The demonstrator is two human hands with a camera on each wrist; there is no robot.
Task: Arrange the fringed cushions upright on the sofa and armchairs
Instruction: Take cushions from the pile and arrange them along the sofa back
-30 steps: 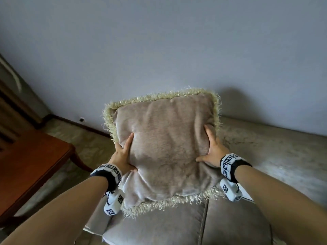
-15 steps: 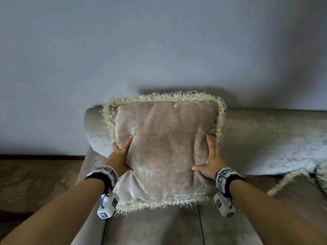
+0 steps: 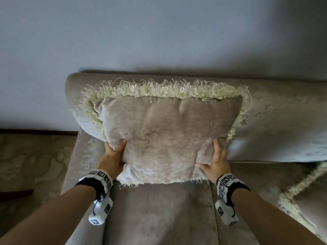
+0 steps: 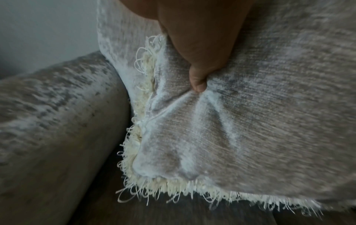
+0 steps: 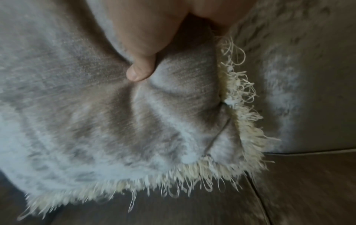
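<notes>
Cushion [image 3: 168, 137], tan with a pale shaggy fringe [image 3: 159, 89] round its edge, is held upright against the backrest at the left end of the sofa [image 3: 276, 124], next to the padded arm [image 4: 57, 106]. Its lower fringe hangs just at the seat; whether it already bears on the seat cannot be told. The left hand [image 3: 113, 158] grips the lower left side, thumb [image 4: 198, 82] pressed into the front face so the cloth puckers, with the other fingers hidden behind. The right hand [image 3: 215, 161] holds the lower right side the same way, its thumb [image 5: 140, 71] dug into the front and the rest of the fingers out of sight round the edge. Judging by how deeply the thumbs sink and how the fabric creases, the cushion is soft, light and loosely filled, so it will sag or slump if let go leaning. The plush cover looks grippy and not slick. The two sides, low down, seem the right places to hold, since from there it can be pushed back and squared; the fringe is loose thread and would be a poor thing to pull on. A second fringed cushion [image 3: 304, 197] lies on the seat at the far right, apparently flat and yet to be set up.
</notes>
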